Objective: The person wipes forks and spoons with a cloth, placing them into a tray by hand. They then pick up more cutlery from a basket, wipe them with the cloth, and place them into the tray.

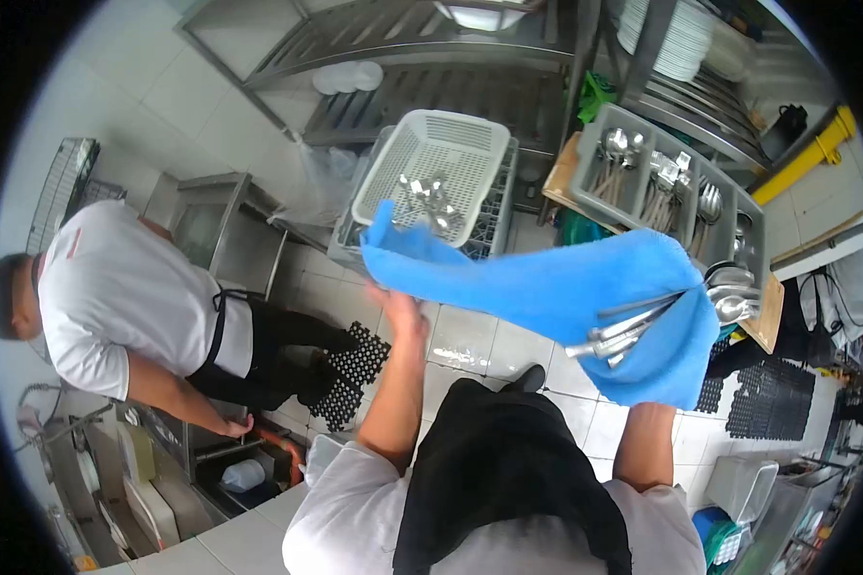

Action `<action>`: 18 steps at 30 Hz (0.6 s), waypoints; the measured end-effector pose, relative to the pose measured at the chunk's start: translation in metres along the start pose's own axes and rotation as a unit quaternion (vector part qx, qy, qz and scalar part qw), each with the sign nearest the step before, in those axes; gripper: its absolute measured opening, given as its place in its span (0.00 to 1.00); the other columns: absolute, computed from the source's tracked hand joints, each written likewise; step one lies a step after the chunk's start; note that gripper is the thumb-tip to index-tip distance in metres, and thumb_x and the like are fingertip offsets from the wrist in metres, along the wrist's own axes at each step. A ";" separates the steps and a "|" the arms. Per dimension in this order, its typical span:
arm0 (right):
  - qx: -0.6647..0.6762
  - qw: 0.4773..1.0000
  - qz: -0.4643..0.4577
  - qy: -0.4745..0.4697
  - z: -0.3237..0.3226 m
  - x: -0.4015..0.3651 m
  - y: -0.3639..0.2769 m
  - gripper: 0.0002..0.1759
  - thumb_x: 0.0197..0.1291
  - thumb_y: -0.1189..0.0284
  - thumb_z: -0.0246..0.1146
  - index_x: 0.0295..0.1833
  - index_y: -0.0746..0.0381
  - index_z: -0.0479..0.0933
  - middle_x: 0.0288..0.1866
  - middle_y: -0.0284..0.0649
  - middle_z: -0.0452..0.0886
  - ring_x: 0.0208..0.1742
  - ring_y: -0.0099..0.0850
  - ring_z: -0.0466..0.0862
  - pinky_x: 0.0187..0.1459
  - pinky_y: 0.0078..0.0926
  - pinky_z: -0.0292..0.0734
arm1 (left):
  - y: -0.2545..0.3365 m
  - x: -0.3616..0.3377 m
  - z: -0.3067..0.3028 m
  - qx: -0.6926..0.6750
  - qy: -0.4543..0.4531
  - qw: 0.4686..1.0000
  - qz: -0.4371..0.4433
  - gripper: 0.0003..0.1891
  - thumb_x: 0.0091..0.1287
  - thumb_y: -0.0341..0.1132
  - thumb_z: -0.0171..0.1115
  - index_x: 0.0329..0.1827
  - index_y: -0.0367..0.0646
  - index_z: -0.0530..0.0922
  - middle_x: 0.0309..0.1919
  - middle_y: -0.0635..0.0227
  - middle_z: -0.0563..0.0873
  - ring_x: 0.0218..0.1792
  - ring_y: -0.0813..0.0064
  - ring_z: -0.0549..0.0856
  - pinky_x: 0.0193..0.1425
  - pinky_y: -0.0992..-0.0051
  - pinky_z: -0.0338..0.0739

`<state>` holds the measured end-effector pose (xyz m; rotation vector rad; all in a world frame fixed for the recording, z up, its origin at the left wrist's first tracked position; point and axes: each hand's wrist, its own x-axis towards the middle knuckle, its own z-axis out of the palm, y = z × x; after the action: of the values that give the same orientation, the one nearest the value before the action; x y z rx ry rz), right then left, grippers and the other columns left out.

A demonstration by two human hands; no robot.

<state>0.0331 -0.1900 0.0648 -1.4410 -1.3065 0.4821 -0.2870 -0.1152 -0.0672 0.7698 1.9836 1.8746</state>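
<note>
A blue cloth (547,283) stretches between my two hands. My left hand (400,311), slightly blurred, grips the cloth's left end; its fingertips are partly hidden. Several pieces of metal cutlery (628,335) lie in a fold at the right end. My right hand (652,410) is under that fold, clasping the cloth around the cutlery; the cloth covers its fingers. Beyond the cloth, a light grey perforated basket (479,139) holds loose metal cutlery (433,201). Right of it stands a grey cutlery tray (593,187) with spoons (617,144), forks (710,203) and other cutlery sorted into compartments.
The basket rests on a grey dish rack (345,244). A wooden board (561,177) lies under the tray. Metal shelves (431,96) and stacked white plates (676,38) are behind. A co-worker (144,287) leans over a sink at left. Black mats (767,398) lie on the tiled floor.
</note>
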 end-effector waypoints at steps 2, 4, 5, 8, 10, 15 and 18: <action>-0.012 1.000 -0.013 -0.012 0.021 -0.008 -0.010 0.08 0.60 0.70 0.59 0.34 0.64 0.79 0.28 0.39 0.80 0.27 0.31 0.81 0.30 0.27 0.77 | 0.013 -0.001 -0.023 -0.489 -0.351 0.672 -0.431 0.28 0.69 0.50 0.57 0.68 0.45 0.69 0.63 0.63 0.76 0.63 0.62 0.74 0.64 0.62 0.72; -0.026 0.999 -0.024 -0.020 0.035 -0.017 -0.020 0.08 0.59 0.70 0.59 0.34 0.64 0.79 0.28 0.39 0.80 0.27 0.31 0.81 0.30 0.27 0.77 | 0.002 0.004 -0.024 -0.507 -0.311 0.701 -0.394 0.26 0.70 0.53 0.55 0.65 0.48 0.71 0.60 0.65 0.79 0.61 0.64 0.76 0.64 0.62 0.73; -0.031 0.999 -0.027 -0.020 0.040 -0.022 -0.022 0.08 0.59 0.70 0.59 0.34 0.64 0.79 0.27 0.39 0.80 0.26 0.32 0.81 0.29 0.27 0.77 | -0.008 0.009 -0.028 -0.512 -0.276 0.728 -0.364 0.25 0.70 0.55 0.52 0.63 0.50 0.73 0.57 0.67 0.81 0.59 0.65 0.78 0.64 0.61 0.73; -0.034 0.999 -0.029 -0.025 0.049 -0.034 -0.030 0.08 0.58 0.71 0.59 0.34 0.64 0.79 0.27 0.40 0.79 0.26 0.32 0.80 0.29 0.27 0.77 | -0.050 0.067 -0.047 -0.482 -0.248 0.796 -0.268 0.26 0.71 0.58 0.49 0.64 0.50 0.72 0.58 0.68 0.80 0.56 0.67 0.80 0.62 0.62 0.74; -0.027 0.999 -0.028 -0.023 0.057 -0.043 -0.035 0.07 0.58 0.71 0.59 0.34 0.64 0.79 0.26 0.40 0.79 0.25 0.33 0.80 0.29 0.27 0.77 | -0.074 0.095 -0.064 -0.580 -0.334 0.710 -0.218 0.25 0.72 0.56 0.48 0.63 0.49 0.73 0.56 0.65 0.81 0.54 0.66 0.81 0.62 0.61 0.75; -0.059 0.997 -0.030 -0.033 0.079 -0.070 -0.047 0.07 0.57 0.71 0.59 0.33 0.63 0.79 0.25 0.40 0.78 0.24 0.34 0.80 0.28 0.27 0.77 | -0.071 0.098 -0.065 -0.469 -0.074 0.806 -0.355 0.27 0.72 0.53 0.49 0.64 0.41 0.72 0.51 0.56 0.84 0.51 0.65 0.83 0.58 0.59 0.76; 0.071 0.996 0.058 -0.004 0.089 -0.076 -0.065 0.06 0.56 0.72 0.59 0.33 0.63 0.79 0.24 0.41 0.78 0.23 0.34 0.80 0.28 0.26 0.77 | -0.206 0.084 -0.076 -0.087 -0.469 0.826 -0.301 0.21 0.72 0.41 0.54 0.60 0.36 0.72 0.52 0.59 0.82 0.51 0.69 0.80 0.58 0.62 0.76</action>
<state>-0.0942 -0.2313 0.0656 -1.4015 -1.1738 0.6453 -0.4329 -0.1300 -0.2504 0.6913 1.1805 0.9640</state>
